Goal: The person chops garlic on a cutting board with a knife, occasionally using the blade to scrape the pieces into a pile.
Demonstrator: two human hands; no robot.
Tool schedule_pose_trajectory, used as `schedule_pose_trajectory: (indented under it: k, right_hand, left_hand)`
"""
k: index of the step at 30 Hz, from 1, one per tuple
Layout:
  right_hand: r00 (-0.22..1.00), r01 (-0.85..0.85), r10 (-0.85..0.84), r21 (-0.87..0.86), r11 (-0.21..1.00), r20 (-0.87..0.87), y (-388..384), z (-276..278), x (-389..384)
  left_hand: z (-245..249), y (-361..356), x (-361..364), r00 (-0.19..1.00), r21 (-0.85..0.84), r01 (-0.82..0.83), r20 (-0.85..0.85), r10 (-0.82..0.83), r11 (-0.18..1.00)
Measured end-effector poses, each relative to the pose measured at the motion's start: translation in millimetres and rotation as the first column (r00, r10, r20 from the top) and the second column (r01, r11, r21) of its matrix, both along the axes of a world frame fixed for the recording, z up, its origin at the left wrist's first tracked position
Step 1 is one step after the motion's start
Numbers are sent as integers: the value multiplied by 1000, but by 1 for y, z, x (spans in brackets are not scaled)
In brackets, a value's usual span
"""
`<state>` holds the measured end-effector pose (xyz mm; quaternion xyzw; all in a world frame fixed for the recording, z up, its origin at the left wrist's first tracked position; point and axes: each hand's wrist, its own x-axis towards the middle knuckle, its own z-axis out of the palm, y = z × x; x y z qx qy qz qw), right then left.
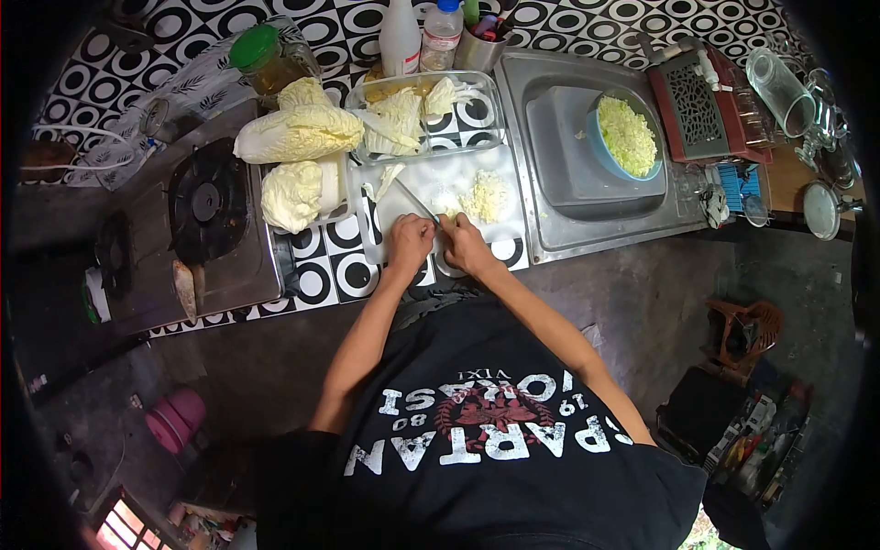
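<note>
My right hand (465, 243) is closed round the handle end of a knife (414, 198), whose blade points up and left over a pale cutting board (380, 240). Close beside it, my left hand (412, 240) has its fingers curled down at the board, and what they hold is hidden. Chopped pale cabbage (486, 196) lies in a heap to the right of the blade. A small strip of leaf (389, 180) is near the blade's tip. Behind the board, a clear glass dish (500, 87) holds cabbage leaves (397, 122).
Whole cabbages (302, 135) sit left of the board, beside a gas stove (240, 266). At right is a metal sink (587, 240) with a bowl of shredded cabbage (627, 137). Bottles (401, 41) and a green-lidded jar (266, 62) stand at the back.
</note>
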<state>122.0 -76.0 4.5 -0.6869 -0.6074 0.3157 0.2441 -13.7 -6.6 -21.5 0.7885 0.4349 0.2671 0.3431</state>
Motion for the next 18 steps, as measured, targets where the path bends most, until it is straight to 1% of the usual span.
schedule_pose_trajectory:
  k: [2, 6, 8, 9, 10, 12, 13, 14, 16, 18]
  right_hand:
    - [999, -21, 22, -24, 999, 42, 7, 10, -1]
    - [1000, -5, 5, -12, 1000, 21, 3, 19, 4]
    - [996, 68, -66, 35, 997, -55, -10, 30, 8]
    - [995, 89, -88, 24, 996, -56, -17, 33, 11]
    - [994, 94, -93, 19, 995, -57, -23, 33, 12]
    - [995, 68, -67, 8, 998, -76, -35, 34, 14]
    - [995, 29, -30, -9, 1000, -99, -38, 32, 14]
    - [994, 39, -39, -8, 999, -102, -40, 27, 13]
    - [992, -77, 78, 5, 997, -103, -40, 19, 10]
    - [993, -67, 66, -4, 998, -94, -37, 15, 9]
  left_hand:
    - [-1, 1, -1, 999, 15, 2, -36, -2, 1000]
    - [10, 0, -4, 999, 22, 22, -46, -21, 1000]
    - [21, -3, -6, 994, -162, -70, 76, 83, 984]
    - [24, -1, -9, 995, -128, -65, 65, 73, 990]
    - [28, -1, -13, 996, -132, -60, 63, 69, 989]
    - [34, 2, -18, 987, -122, -112, 105, 125, 986]
    - [35, 2, -22, 987, -114, -126, 90, 137, 985]
    - [33, 3, -25, 988, -113, -117, 87, 127, 987]
    - [32, 4, -31, 985, -174, -148, 66, 161, 974]
    - [33, 3, -34, 989, -197, -130, 49, 142, 972]
